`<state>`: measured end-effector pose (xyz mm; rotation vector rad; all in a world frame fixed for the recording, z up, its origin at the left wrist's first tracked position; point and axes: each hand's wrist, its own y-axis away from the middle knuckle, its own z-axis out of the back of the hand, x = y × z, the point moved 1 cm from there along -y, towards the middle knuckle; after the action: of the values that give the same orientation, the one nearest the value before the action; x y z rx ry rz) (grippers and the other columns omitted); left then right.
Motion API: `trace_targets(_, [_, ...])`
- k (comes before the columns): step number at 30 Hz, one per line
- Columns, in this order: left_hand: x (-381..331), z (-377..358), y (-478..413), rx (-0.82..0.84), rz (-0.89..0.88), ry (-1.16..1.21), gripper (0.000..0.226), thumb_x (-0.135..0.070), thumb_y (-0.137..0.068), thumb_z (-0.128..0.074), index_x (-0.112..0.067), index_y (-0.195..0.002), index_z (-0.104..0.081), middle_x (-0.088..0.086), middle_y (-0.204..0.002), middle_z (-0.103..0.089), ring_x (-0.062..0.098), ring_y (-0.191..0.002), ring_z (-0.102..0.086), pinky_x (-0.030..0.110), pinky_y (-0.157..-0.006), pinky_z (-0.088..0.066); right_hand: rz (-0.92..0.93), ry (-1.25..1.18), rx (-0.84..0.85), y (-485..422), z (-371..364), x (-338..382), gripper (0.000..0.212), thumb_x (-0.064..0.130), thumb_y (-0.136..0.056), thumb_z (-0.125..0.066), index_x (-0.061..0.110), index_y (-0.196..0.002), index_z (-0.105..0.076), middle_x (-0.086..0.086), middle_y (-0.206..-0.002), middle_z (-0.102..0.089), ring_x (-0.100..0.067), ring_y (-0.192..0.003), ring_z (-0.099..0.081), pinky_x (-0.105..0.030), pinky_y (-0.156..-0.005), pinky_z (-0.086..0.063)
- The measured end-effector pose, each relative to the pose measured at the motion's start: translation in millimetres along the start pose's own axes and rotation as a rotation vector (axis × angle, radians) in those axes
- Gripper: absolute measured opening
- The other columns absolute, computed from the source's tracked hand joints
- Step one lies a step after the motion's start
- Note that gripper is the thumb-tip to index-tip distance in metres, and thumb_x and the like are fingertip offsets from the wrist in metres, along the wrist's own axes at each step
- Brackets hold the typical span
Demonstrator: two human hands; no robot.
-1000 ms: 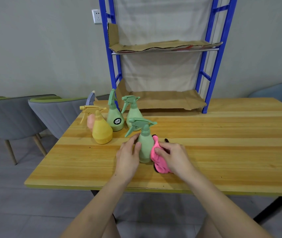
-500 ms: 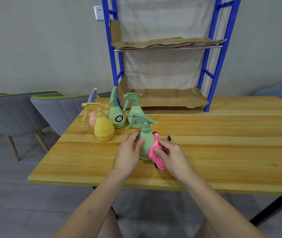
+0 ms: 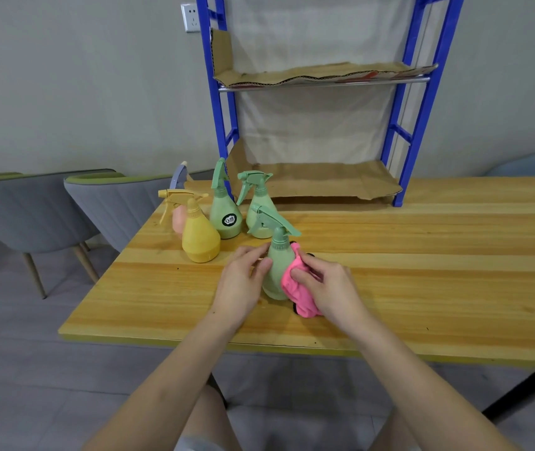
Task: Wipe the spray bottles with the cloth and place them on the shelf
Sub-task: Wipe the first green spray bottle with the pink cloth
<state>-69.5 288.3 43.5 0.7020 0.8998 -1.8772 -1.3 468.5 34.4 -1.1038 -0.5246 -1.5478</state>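
Plain meeting-style room, wooden table (image 3: 422,255), grey chairs (image 3: 119,206), blue shelf rack (image 3: 221,118)

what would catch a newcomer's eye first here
The bright pink cloth, pressed by the right hand against a pale green plastic spray bottle that the left hand steadies on the wooden table. Behind stands a blue metal shelf lined with cardboard, no bottles on it.

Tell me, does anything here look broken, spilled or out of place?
Only the cardboard. The upper cardboard sheet has a ragged, torn front edge, and the lower cardboard sheet has its left end bent upward. The spray bottles stand upright; no spill shows.
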Motion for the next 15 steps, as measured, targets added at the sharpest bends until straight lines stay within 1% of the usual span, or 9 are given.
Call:
trace_targets(2, [-3,2,0,0.007,0.013,0.019,0.038,-0.032,-0.108,-0.054,-0.025,-0.145,-0.061,-0.012,-0.123,-0.060,0.004,-0.115,-0.056,0.026,-0.100,-0.046,-0.016,0.021,0.043,3,2,-6,0.054,0.031,-0.096,-0.076,0.029,-0.147,-0.059,0.006,-0.115,-0.078,-0.015,-0.104,-0.073,-0.037,-0.092,-0.061])
trace_targets(4, [-5,4,0,0.016,0.013,0.011,0.041,-0.038,-0.106,-0.056,-0.026,-0.145,-0.061,-0.012,-0.123,-0.061,0.005,-0.114,-0.058,0.024,-0.096,-0.045,-0.015,0.038,0.057,5,2,-9,0.058,0.031,-0.094,-0.078,0.028,-0.148,-0.057,0.004,-0.122,-0.076,-0.013,-0.109,-0.072,-0.038,-0.099,-0.059])
trace_targets(7, [-7,4,0,0.033,0.000,0.000,0.045,-0.039,-0.102,-0.063,-0.025,-0.145,-0.061,-0.011,-0.120,-0.063,0.007,-0.113,-0.061,0.021,-0.094,-0.045,0.006,0.036,0.028,1,2,-5,0.056,0.032,-0.094,-0.078,0.032,-0.146,-0.060,0.000,-0.111,-0.079,-0.018,-0.098,-0.072,-0.036,-0.092,-0.060])
trace_targets(8, [-7,4,-2,0.040,-0.004,-0.006,0.045,-0.037,-0.102,-0.064,-0.024,-0.145,-0.061,-0.011,-0.122,-0.063,0.007,-0.114,-0.061,0.021,-0.095,-0.045,0.021,0.026,0.008,-2,2,-1,0.053,0.032,-0.094,-0.077,0.033,-0.145,-0.061,-0.002,-0.110,-0.080,-0.020,-0.095,-0.071,-0.033,-0.089,-0.059])
trace_targets(9, [-8,4,-4,0.051,-0.008,-0.014,0.044,-0.035,-0.102,-0.064,-0.024,-0.145,-0.062,-0.009,-0.124,-0.063,0.009,-0.116,-0.060,0.024,-0.098,-0.045,0.031,0.014,-0.010,-6,1,3,0.051,0.031,-0.095,-0.077,0.033,-0.144,-0.062,0.000,-0.115,-0.079,-0.017,-0.094,-0.070,-0.025,-0.086,-0.058])
trace_targets(11, [-7,4,-7,0.078,-0.008,-0.028,0.043,-0.033,-0.104,-0.062,-0.023,-0.146,-0.061,-0.004,-0.129,-0.062,0.011,-0.119,-0.058,0.028,-0.103,-0.044,0.044,-0.004,-0.017,-10,1,13,0.051,0.030,-0.096,-0.076,0.027,-0.145,-0.062,0.008,-0.125,-0.075,-0.003,-0.100,-0.068,-0.006,-0.084,-0.051])
trace_targets(12, [-7,4,-8,0.093,-0.007,-0.036,0.043,-0.032,-0.104,-0.061,-0.023,-0.146,-0.061,-0.002,-0.128,-0.060,0.012,-0.119,-0.057,0.029,-0.104,-0.044,0.049,-0.014,-0.012,-10,1,15,0.051,0.031,-0.096,-0.076,0.025,-0.145,-0.061,0.009,-0.125,-0.074,-0.002,-0.102,-0.067,-0.004,-0.083,-0.050])
trace_targets(13, [-7,4,-9,0.110,-0.009,-0.043,0.043,-0.032,-0.105,-0.060,-0.023,-0.147,-0.060,-0.001,-0.127,-0.058,0.012,-0.118,-0.056,0.030,-0.105,-0.044,0.051,-0.022,-0.007,-10,1,14,0.052,0.031,-0.096,-0.076,0.026,-0.146,-0.061,0.007,-0.124,-0.075,-0.006,-0.102,-0.069,-0.007,-0.084,-0.053])
trace_targets(15, [-5,4,-10,0.129,-0.016,-0.055,0.044,-0.031,-0.106,-0.058,-0.023,-0.149,-0.058,-0.002,-0.127,-0.057,0.014,-0.120,-0.055,0.032,-0.106,-0.044,0.039,-0.017,0.011,-6,1,6,0.054,0.033,-0.095,-0.077,0.030,-0.146,-0.059,0.000,-0.118,-0.078,-0.019,-0.105,-0.073,-0.028,-0.090,-0.061])
